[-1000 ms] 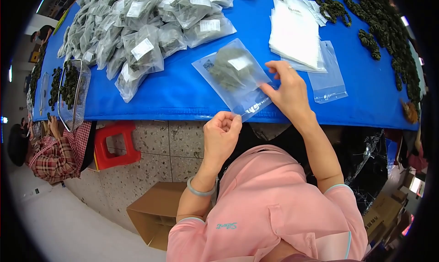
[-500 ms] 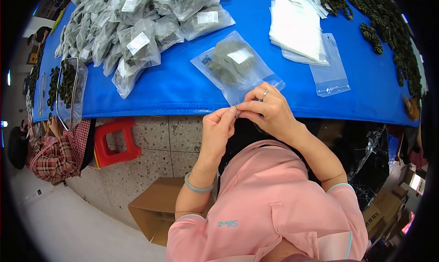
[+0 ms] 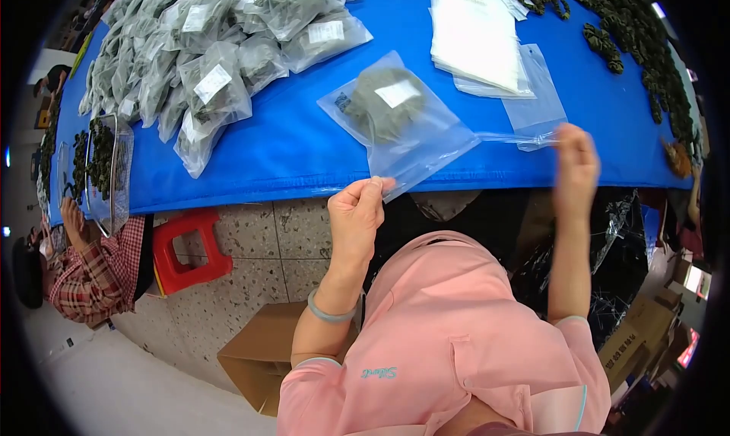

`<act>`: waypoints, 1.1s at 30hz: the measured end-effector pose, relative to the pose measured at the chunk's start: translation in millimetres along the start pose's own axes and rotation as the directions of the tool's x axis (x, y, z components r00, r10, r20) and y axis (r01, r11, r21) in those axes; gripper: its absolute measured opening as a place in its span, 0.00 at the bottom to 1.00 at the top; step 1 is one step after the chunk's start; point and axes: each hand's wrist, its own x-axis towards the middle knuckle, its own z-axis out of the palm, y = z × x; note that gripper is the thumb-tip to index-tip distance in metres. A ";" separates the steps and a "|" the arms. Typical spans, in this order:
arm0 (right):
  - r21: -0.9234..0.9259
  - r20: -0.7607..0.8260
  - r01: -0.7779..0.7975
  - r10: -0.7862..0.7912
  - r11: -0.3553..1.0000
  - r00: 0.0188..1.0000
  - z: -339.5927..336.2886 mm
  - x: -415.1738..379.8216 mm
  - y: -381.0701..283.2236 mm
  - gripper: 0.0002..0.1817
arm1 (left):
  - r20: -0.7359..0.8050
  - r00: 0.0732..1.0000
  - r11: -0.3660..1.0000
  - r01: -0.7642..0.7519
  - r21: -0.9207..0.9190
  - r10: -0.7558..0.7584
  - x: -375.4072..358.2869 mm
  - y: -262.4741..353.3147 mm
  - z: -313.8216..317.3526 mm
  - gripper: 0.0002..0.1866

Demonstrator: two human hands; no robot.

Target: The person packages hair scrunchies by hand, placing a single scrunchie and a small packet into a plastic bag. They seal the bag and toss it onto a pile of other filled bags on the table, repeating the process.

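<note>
A frosted plastic bag [image 3: 433, 143] with a dark green bundle and a white label lies on the blue table, its open end toward me. My left hand [image 3: 359, 206] pinches the near corner of that bag at the table's edge. Off to the right, my right hand [image 3: 576, 162], blurred by motion, is closed on the end of a thin clear strip [image 3: 517, 138]. The strip stretches taut from the bag's right corner to my fingers. Behind it lies a flat clear bag [image 3: 536, 93], partly under a stack of white bags [image 3: 480, 44].
Filled, labelled bags [image 3: 217, 74] are heaped at the back left. A wire basket [image 3: 114, 173] of dark green pieces stands at the left edge; more dark green bundles [image 3: 650, 63] line the right. Below are a red stool [image 3: 179, 246] and cardboard box [image 3: 262, 352]. Another person's plaid sleeve [image 3: 95, 276] is left.
My right hand has moved away from my left, out to the right, drawing a clear strip out from the bag's edge. My left hand keeps its pinch on the bag's corner.
</note>
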 end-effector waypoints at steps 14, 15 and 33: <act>-0.706 0.424 0.644 -0.552 0.295 0.718 -51.3 11.7 -16.9 0.17 | 0.550 0.357 -0.264 -0.603 0.753 0.755 33.8 16.9 -16.0 0.12; -0.525 0.542 0.808 -0.626 0.269 0.560 -11.1 12.8 -14.1 0.17 | 0.589 0.334 -0.288 -0.633 0.719 0.736 36.3 16.5 -14.7 0.12; 0.093 0.445 0.035 -0.073 0.995 0.892 122.7 -4.6 -2.9 0.09 | 0.023 0.803 0.552 -0.430 0.714 0.596 34.4 6.7 3.3 0.12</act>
